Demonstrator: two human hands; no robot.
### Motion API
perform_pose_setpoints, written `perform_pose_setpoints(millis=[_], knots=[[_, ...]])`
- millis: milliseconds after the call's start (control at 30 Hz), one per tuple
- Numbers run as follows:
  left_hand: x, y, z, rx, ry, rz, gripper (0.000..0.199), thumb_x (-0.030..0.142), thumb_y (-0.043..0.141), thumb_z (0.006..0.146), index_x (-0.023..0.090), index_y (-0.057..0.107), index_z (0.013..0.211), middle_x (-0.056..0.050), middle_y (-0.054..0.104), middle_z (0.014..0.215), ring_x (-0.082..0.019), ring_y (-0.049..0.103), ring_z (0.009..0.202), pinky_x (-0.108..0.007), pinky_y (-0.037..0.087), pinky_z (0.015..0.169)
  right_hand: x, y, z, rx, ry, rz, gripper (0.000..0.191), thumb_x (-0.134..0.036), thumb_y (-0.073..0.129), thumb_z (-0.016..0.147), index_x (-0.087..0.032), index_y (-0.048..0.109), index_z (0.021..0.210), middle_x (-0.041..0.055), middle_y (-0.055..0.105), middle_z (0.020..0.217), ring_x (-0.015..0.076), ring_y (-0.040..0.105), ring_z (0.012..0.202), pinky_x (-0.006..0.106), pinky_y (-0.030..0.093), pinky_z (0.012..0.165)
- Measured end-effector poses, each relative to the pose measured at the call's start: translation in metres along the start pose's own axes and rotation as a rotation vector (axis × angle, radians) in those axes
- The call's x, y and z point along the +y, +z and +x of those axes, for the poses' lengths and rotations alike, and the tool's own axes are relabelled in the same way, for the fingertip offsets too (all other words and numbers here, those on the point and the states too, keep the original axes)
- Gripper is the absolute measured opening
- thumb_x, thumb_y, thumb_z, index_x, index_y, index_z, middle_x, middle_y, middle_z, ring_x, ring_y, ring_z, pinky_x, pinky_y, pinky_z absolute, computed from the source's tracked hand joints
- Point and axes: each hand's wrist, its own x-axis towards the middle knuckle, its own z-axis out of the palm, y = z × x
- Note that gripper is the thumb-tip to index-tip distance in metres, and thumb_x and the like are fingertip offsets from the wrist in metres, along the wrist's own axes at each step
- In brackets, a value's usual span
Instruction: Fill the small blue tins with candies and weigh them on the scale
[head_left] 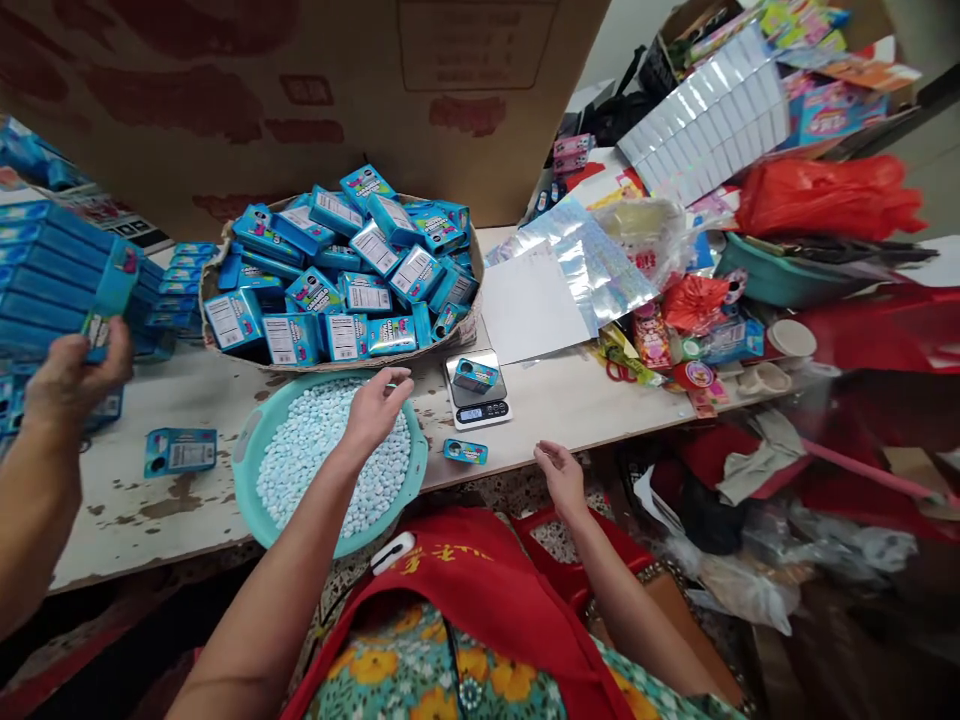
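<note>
My left hand (377,408) is above the far right part of a turquoise basin (241,452) of pale blue candies (300,450). Its thumb and fingers are drawn together; whatever they may hold is too small to make out. To its right, a small digital scale (491,412) carries a blue candy box (475,375). Another blue box (465,452) lies at the table edge in front of the scale. My right hand (562,478) hovers off the table edge, right of that box, fingers loosely extended and nothing visible in them.
A carton tray (217,330) heaped with blue boxes stands behind the basin. At left, a co-worker's hand (79,375) holds a blue box by stacked boxes (45,280). One box (180,450) lies left of the basin. Silvery sheets (585,260) and mixed packaging cover the right side.
</note>
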Motion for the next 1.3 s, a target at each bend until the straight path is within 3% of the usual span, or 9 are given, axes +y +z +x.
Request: perform_pose_setpoints(millis=[333,500,600,700,833,933,1033,1133,1300], knots=[[0.021,0.054,0.051,-0.131,0.277,0.174,0.040,0.036,0.061,0.078,0.020,0.062,0.115,-0.009,0.064,0.109,-0.025,0.058,0.098,-0.035,0.043,0.087,0.006,-0.011,-0.019,0.010,0.033,-0.001,0.049,-0.053,0.070,0.068,-0.016,0.063,0.099,0.0136,0.069,0.100,0.0253,0.065,0.093,0.048,0.049,0.092],[0.018,0.105,0.066,-0.330,0.476,0.588,0.045,0.024,0.066,0.075,0.025,0.056,0.119,-0.008,0.055,0.126,-0.027,0.048,0.118,-0.038,0.040,0.095,-0.016,0.032,-0.022,-0.266,-0.228,-0.180,0.080,-0.044,0.081,0.060,-0.022,0.048,0.129,0.0134,0.054,0.129,0.0283,0.053,0.118,0.045,0.049,0.093],[0.016,0.104,0.058,-0.306,0.382,0.763,0.032,0.026,0.057,0.083,0.022,0.055,0.115,-0.009,0.058,0.117,-0.024,0.057,0.104,-0.034,0.046,0.084,-0.034,0.069,-0.023,-0.473,-0.480,-0.347,0.057,-0.042,0.073,0.071,-0.022,0.055,0.121,0.0106,0.059,0.121,0.0273,0.054,0.114,0.045,0.047,0.093],[0.011,0.058,0.032,-0.099,0.388,0.703,0.037,0.034,0.057,0.084,0.021,0.051,0.118,-0.008,0.059,0.115,-0.022,0.058,0.104,-0.031,0.047,0.083,-0.060,0.085,-0.022,-0.519,-0.555,-0.421,0.035,-0.044,0.063,0.081,-0.021,0.061,0.107,0.0081,0.065,0.102,0.0246,0.061,0.096,0.043,0.049,0.086],[-0.005,-0.047,-0.026,0.302,0.331,0.536,0.047,0.041,0.059,0.083,0.022,0.047,0.124,-0.008,0.060,0.119,-0.021,0.057,0.108,-0.031,0.046,0.089,-0.097,0.079,0.001,-0.281,-0.627,-0.440,0.041,-0.047,0.066,0.078,-0.021,0.061,0.110,0.0076,0.064,0.101,0.0226,0.060,0.091,0.038,0.049,0.082],[-0.035,-0.122,-0.054,0.637,0.075,0.655,0.051,0.044,0.064,0.076,0.019,0.053,0.119,-0.012,0.063,0.111,-0.029,0.060,0.101,-0.040,0.046,0.087,-0.112,0.085,0.031,-0.138,-0.709,-0.456,0.042,-0.048,0.065,0.078,-0.019,0.062,0.108,0.0083,0.064,0.099,0.0227,0.060,0.092,0.038,0.048,0.084],[-0.082,-0.175,-0.050,0.868,-0.289,0.784,0.055,0.039,0.067,0.070,0.018,0.053,0.120,-0.014,0.063,0.112,-0.035,0.060,0.099,-0.049,0.047,0.085,-0.111,0.101,0.060,-0.119,-0.693,-0.485,0.044,-0.051,0.064,0.077,-0.016,0.063,0.105,0.0096,0.064,0.097,0.0239,0.060,0.090,0.040,0.049,0.083],[-0.133,-0.202,-0.024,0.836,-0.536,0.768,0.058,0.039,0.070,0.065,0.019,0.052,0.117,-0.013,0.063,0.111,-0.036,0.060,0.100,-0.053,0.046,0.084,-0.105,0.106,0.076,-0.129,-0.641,-0.463,0.050,-0.053,0.067,0.074,-0.016,0.061,0.108,0.0102,0.063,0.101,0.0245,0.060,0.094,0.042,0.049,0.086],[-0.202,-0.214,0.010,0.656,-0.650,0.630,0.045,0.041,0.070,0.063,0.018,0.053,0.096,-0.010,0.065,0.095,-0.040,0.058,0.101,-0.058,0.044,0.085,-0.094,0.077,0.066,-0.095,-0.449,-0.378,0.060,-0.053,0.065,0.075,-0.019,0.053,0.123,0.0132,0.055,0.121,0.0250,0.056,0.107,0.043,0.050,0.087]])
